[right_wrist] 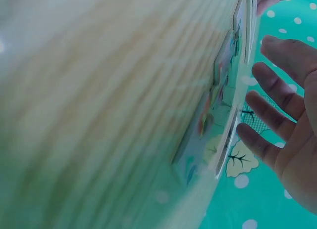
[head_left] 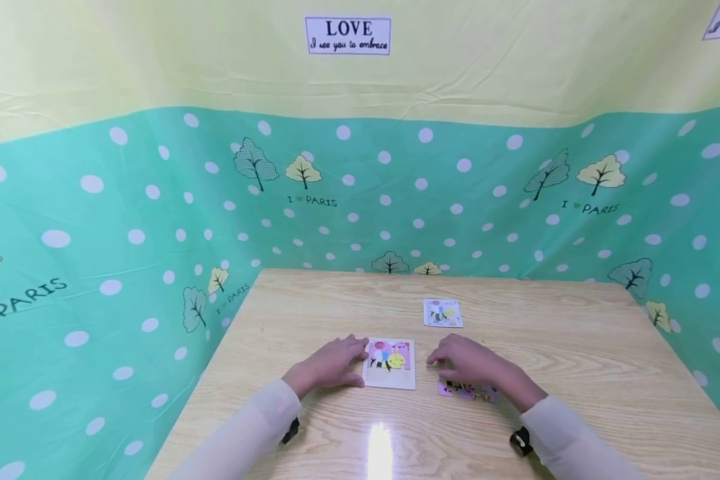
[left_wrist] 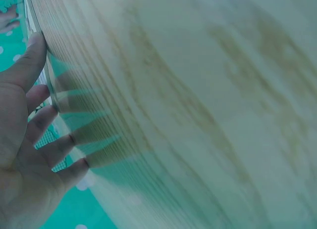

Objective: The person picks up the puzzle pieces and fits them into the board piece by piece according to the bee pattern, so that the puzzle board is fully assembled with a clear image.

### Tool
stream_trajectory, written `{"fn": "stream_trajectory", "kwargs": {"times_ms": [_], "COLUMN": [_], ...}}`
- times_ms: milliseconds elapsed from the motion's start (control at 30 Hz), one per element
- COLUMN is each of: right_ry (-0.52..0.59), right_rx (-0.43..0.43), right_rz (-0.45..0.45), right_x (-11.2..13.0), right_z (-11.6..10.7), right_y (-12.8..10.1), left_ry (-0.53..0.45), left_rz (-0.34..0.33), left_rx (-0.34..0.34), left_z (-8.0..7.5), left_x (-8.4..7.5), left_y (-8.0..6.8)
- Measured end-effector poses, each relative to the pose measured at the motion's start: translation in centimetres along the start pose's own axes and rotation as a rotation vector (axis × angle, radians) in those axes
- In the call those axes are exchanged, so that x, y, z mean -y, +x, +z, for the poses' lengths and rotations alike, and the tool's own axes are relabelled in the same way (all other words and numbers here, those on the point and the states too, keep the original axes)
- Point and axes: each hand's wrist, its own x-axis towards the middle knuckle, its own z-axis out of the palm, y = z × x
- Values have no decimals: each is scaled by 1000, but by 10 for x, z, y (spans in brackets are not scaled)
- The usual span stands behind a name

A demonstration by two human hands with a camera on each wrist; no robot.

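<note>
A jigsaw puzzle in a square white frame (head_left: 390, 381) lies flat on the table, its upper part filled with a yellow bee picture and its lower strip bare white. My left hand (head_left: 336, 363) rests at the frame's left edge, thumb and fingers spread along it; the left wrist view shows the fingers (left_wrist: 57, 151) loosely extended at the tabletop. To the right of the frame, my right hand (head_left: 471, 361) hovers over loose puzzle pieces (head_left: 465, 391), partly covering them. Nothing shows between its slightly bent fingers (right_wrist: 267, 83) in the right wrist view.
Behind the frame and to its right lies a small square card (head_left: 443, 313) with a matching bee picture. The wooden table (head_left: 312, 300) meets a green dotted cloth (head_left: 348, 220) at the back and sides. A bright reflection shines on the front of the tabletop.
</note>
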Motion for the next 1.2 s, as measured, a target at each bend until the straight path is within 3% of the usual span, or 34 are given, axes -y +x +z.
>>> {"fn": "stream_trajectory", "kwargs": {"times_ms": [400,733,1200], "right_ry": [82,3,5], "right_rx": [54,46,33], "right_rz": [12,7,-7], "right_x": [-6,-3,-4], "right_z": [6,12,13], "right_y": [-20,-20,-17], "left_ry": [-8,-10,-6], "left_rz": [-6,-5,-13], "left_rx": [3,3,3], "left_z": [-1,-1,0], "left_x": [-1,-1,0], "left_y": [-1,-1,0]}}
